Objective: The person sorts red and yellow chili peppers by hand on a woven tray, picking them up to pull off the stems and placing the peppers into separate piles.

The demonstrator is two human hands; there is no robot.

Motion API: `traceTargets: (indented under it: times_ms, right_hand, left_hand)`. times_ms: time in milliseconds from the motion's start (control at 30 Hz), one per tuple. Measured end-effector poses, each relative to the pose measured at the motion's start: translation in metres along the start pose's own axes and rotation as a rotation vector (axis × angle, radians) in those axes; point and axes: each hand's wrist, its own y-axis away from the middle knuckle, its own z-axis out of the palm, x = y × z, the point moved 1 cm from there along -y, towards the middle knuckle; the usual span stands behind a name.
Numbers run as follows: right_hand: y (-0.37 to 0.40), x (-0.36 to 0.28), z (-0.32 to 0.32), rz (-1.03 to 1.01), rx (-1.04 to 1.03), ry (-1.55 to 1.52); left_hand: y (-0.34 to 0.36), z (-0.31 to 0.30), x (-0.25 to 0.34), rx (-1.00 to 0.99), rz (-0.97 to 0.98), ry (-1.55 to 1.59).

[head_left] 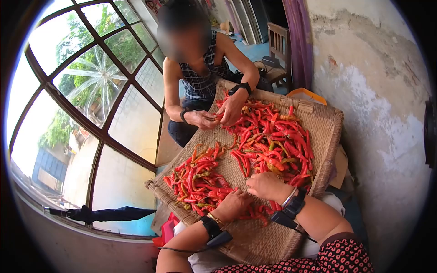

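A large woven tray [327,132] holds red chili peppers in two heaps: a big heap [273,141] toward the far right and a smaller heap [198,179] at the near left. My left hand [233,204] rests on the near edge of the smaller heap, fingers curled on a few chilies. My right hand [266,184] lies at the near edge of the big heap, fingers bent down among the chilies. Both wrists wear black bands with a cable. What each hand grips is hidden by the fingers.
Across the tray sits another person, whose hands [221,116] hold a chili at the far edge. A barred window [100,104] runs along the left, with a folded black umbrella [104,214] on its sill. A rough plaster wall [378,91] stands on the right, a wooden chair [277,50] behind.
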Motion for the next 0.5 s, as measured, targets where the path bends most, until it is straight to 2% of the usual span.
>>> traceTargets:
  times_ms: [33, 100, 167, 333, 400, 433, 500]
  right_hand:
    - [0.001, 0.002, 0.003, -0.03, 0.032, 0.001]
    - [0.003, 0.003, 0.005, -0.063, 0.061, 0.009]
    - [0.003, 0.004, 0.005, -0.054, 0.058, -0.011]
    - [0.001, 0.008, 0.008, -0.048, 0.065, -0.006]
    - [-0.001, 0.008, 0.006, -0.049, 0.077, -0.004]
    - [-0.002, 0.008, 0.004, -0.032, 0.074, -0.005]
    - [-0.003, 0.009, 0.0, -0.012, 0.071, -0.004]
  left_hand:
    - [-0.001, -0.002, -0.001, 0.006, -0.001, 0.0]
    - [-0.003, -0.005, -0.001, -0.106, 0.047, -0.084]
    - [-0.002, 0.001, -0.002, -0.058, 0.057, -0.096]
    - [0.0, -0.031, 0.0, 0.031, 0.098, -0.02]
    - [0.001, -0.04, -0.001, 0.238, 0.11, 0.306]
    - [0.005, -0.05, 0.002, 0.238, 0.11, 0.307]
    - [0.013, -0.068, 0.006, 0.204, -0.238, 0.851]
